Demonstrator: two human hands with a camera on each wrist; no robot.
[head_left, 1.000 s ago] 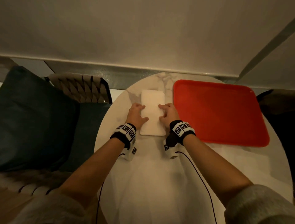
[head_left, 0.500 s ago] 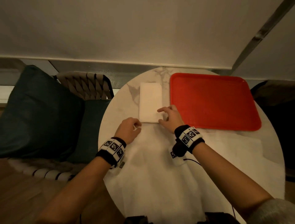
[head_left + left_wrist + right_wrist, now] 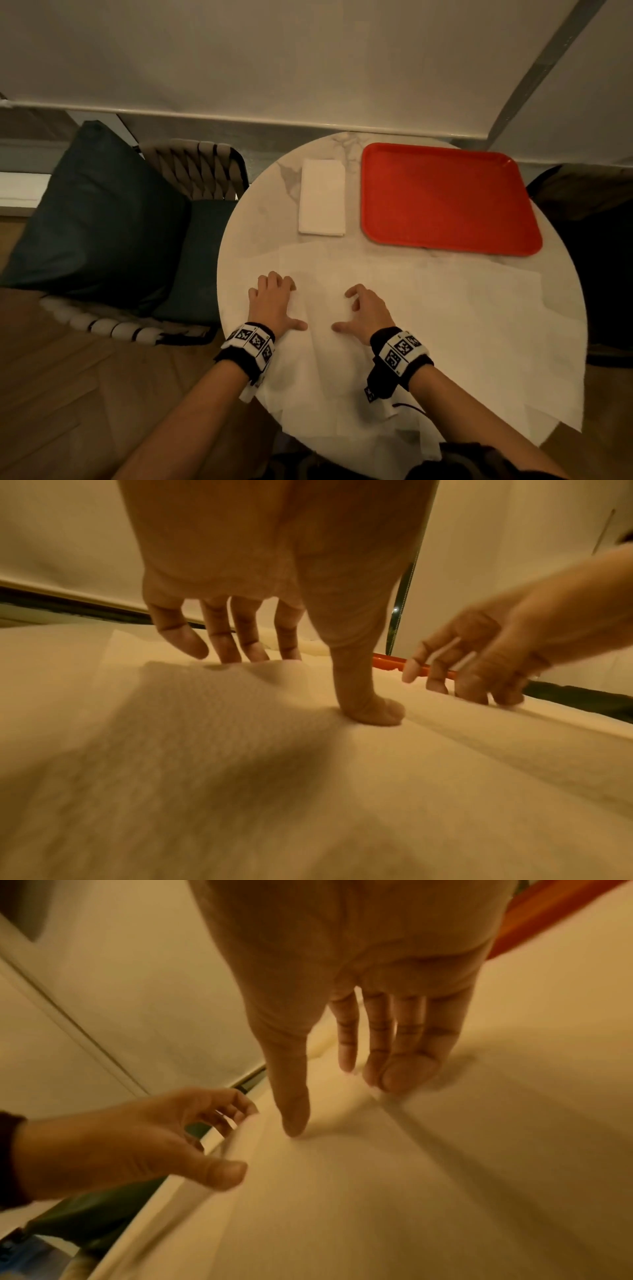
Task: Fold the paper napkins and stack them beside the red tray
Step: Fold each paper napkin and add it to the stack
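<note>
A folded white napkin (image 3: 322, 198) lies on the round marble table (image 3: 250, 219), just left of the red tray (image 3: 448, 198). Several unfolded white napkins (image 3: 445, 325) are spread over the near half of the table. My left hand (image 3: 274, 301) rests on the left part of this spread, fingers relaxed and thumb tip down on the paper (image 3: 373, 712). My right hand (image 3: 366, 308) rests beside it with spread fingers touching the napkin surface (image 3: 404, 1074). Neither hand holds anything. The tray's edge (image 3: 387, 664) shows behind the fingers in the left wrist view.
A woven chair with a dark teal cushion (image 3: 92, 219) stands left of the table. A dark seat (image 3: 599, 240) is at the right. A pale wall (image 3: 308, 51) runs behind the table. Some napkin paper hangs over the table's near edge (image 3: 376, 431).
Both hands left the folded napkin beside the tray and drew back toward me, landing on the unfolded napkins. The head view pulled back too.
</note>
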